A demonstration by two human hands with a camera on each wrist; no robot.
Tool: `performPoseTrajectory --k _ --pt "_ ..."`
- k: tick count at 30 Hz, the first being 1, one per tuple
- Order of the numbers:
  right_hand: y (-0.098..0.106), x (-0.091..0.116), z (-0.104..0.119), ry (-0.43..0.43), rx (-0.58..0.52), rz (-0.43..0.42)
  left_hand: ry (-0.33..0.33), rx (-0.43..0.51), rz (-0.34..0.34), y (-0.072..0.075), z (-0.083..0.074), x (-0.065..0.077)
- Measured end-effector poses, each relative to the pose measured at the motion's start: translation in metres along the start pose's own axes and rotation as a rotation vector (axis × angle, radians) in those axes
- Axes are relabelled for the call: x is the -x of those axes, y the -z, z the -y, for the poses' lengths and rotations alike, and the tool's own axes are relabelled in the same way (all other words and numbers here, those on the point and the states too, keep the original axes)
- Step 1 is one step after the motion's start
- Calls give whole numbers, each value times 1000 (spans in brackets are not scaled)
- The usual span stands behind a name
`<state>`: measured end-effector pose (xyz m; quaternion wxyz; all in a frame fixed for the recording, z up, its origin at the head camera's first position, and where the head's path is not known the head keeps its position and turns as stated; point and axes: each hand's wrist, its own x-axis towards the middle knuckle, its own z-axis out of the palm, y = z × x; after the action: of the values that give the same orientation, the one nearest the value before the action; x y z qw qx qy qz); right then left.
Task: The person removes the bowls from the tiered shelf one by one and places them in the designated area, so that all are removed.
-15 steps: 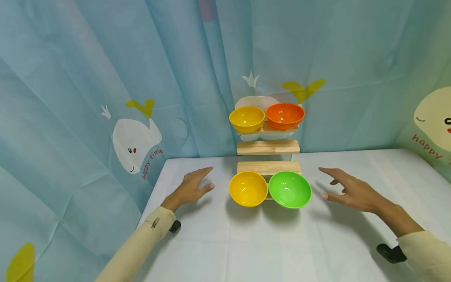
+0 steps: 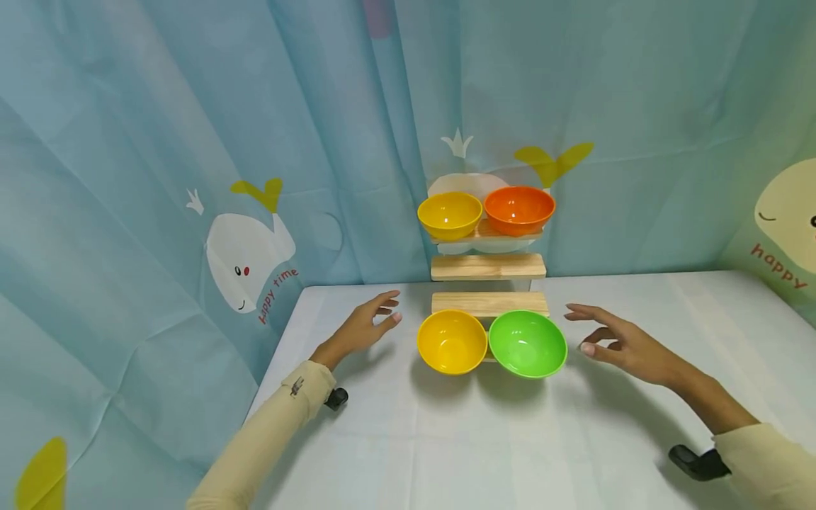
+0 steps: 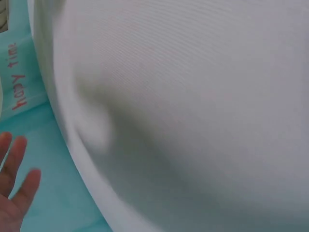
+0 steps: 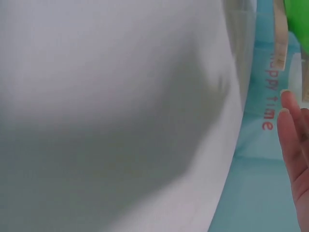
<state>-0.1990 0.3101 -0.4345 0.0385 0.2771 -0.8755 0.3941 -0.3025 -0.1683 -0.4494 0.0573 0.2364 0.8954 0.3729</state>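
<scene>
Left hand and right hand flank the wooden rack

The stepped rack stands on the white tabletop, before a blue curtain. On its lowest step, the lower yellow bowl sits at the left and the green bowl at the right. On its top step, the upper yellow bowl is at the left, the orange bowl at the right. The left hand hovers left of the rack, the right hand right of it, near the green bowl. Each grip is loosely spread, thumb apart from fingers.

Four bowls on a rack
</scene>
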Motion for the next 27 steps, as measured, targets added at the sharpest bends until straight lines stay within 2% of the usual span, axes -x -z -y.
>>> performPoseTrajectory --k 8,19,27 --pt "-9 -2 6 28 -137 26 4 27 15 -4 -7 -12" --pt "-22 1 2 33 -263 29 -83 81 30 -13 -18 -34" --pt "-31 0 3 22 -315 3 -92 105 100 -18 -24 -44"
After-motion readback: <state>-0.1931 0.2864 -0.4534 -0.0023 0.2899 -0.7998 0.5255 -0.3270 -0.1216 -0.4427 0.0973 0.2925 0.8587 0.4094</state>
